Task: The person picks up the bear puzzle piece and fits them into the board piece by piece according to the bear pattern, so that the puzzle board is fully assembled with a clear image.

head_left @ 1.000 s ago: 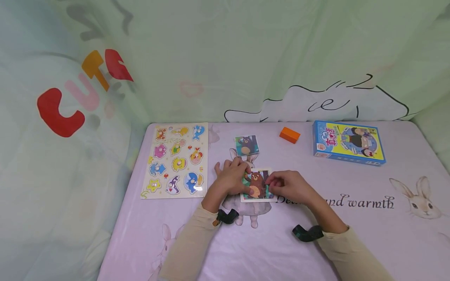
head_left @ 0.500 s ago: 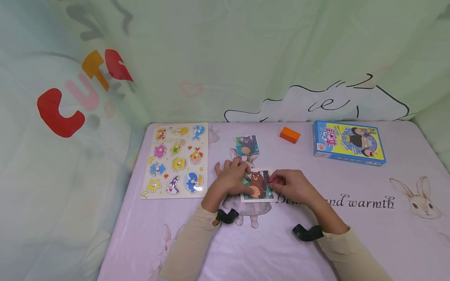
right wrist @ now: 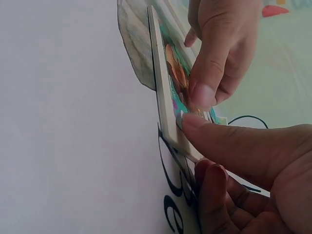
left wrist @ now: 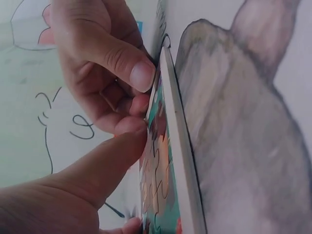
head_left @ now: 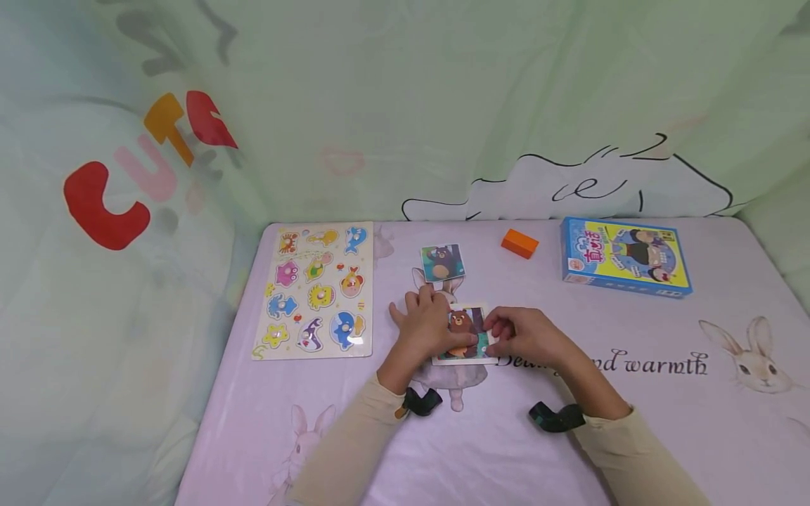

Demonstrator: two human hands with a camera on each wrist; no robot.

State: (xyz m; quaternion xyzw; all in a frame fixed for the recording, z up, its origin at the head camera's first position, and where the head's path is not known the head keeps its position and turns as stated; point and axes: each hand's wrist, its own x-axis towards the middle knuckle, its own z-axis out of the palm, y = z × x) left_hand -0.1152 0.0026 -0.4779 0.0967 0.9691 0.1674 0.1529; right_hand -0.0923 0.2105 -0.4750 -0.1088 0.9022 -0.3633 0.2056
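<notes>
A small square jigsaw puzzle [head_left: 462, 323] of a brown bear, in a pale frame, lies flat on the table. My left hand [head_left: 425, 329] rests over its left side, the straight thumb pressing on the picture near the middle. At the right edge my right hand [head_left: 530, 339] holds the puzzle's side with curled fingers. The right wrist view shows the right thumb [right wrist: 219, 139] on the lower right corner piece, close beside the left thumb [right wrist: 207, 80]. Piece seams show across the picture [left wrist: 155, 180] in the left wrist view. Above the puzzle lies a matching bear picture card [head_left: 443, 262].
A peg puzzle board [head_left: 316, 288] with sea animals lies on the left. An orange block [head_left: 520, 243] and a blue and yellow box [head_left: 626, 256] sit toward the back right. Curtains [head_left: 380, 105] printed with letters and drawings hang behind the table.
My left hand has shifted right, its thumb sliding over the bear toward the right side. The right thumb has moved lower, to the puzzle's corner, and spread from the index finger.
</notes>
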